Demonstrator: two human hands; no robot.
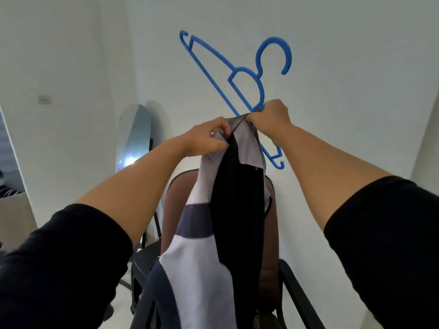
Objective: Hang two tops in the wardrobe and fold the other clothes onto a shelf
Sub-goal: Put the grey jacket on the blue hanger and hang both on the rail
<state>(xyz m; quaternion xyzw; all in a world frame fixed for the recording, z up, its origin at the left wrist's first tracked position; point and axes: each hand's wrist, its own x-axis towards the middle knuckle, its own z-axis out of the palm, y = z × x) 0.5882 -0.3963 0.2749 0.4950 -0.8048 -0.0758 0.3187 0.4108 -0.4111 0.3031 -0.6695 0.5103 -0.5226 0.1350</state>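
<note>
Between the two raised hands hung the top point(228, 210), a grey and white garment with dark navy bands and a black inner side, bunched at its upper edge and trailing straight down below the wrists. Its weight was carried entirely at that upper edge, which is probably why both hands worked so close together there. The left hand point(206, 138) had its fingers curled round a fold of the pale fabric, pinching it just beside the other hand. The right hand point(269, 118) was closed on the neighbouring bit of fabric and, against it, on the blue hanger point(247, 86), whose hook and one long shoulder stood tilted up above the knuckles while the other shoulder poked out below the right wrist. Held slantwise like that, the hanger looked set to be fed into the neck opening, one shoulder at a time; how far it had gone in could not be told, since the fabric hid that part. I judged the step in hand to be dressing the hanger, with the hanging itself not yet done and no wardrobe in view.

Beyond and below the hands stood a chair point(171, 203) with a brownish back and dark arms, the top draping in front of it. Off to the left of the left forearm a tall oval mirror point(135, 134) leaned on the white wall point(344, 43)
</note>
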